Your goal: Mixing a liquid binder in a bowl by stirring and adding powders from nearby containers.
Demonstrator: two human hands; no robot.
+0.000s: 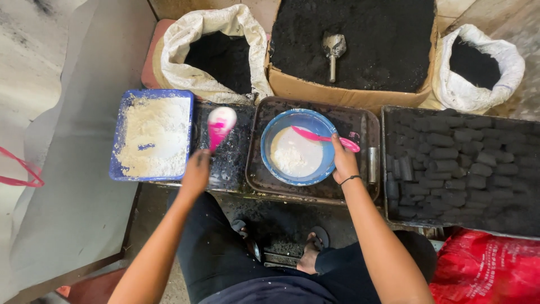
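My left hand (196, 170) grips a pink scoop (220, 126) heaped with white powder, held between the blue tray of white powder (125, 172) and the blue bowl (271, 137). The bowl holds a pile of white powder and sits on a dark metal tray (259, 179). My right hand (343, 162) holds the bowl's right rim, and a pink spoon (323, 138) lies across the bowl under that hand.
A cardboard box of black powder (315, 90) with a metal scoop (333, 48) stands behind the bowl. White sacks of black powder (191, 34) (506, 62) flank it. A tray of black cylindrical briquettes (461, 163) lies right. A red bag (489, 270) sits at bottom right.
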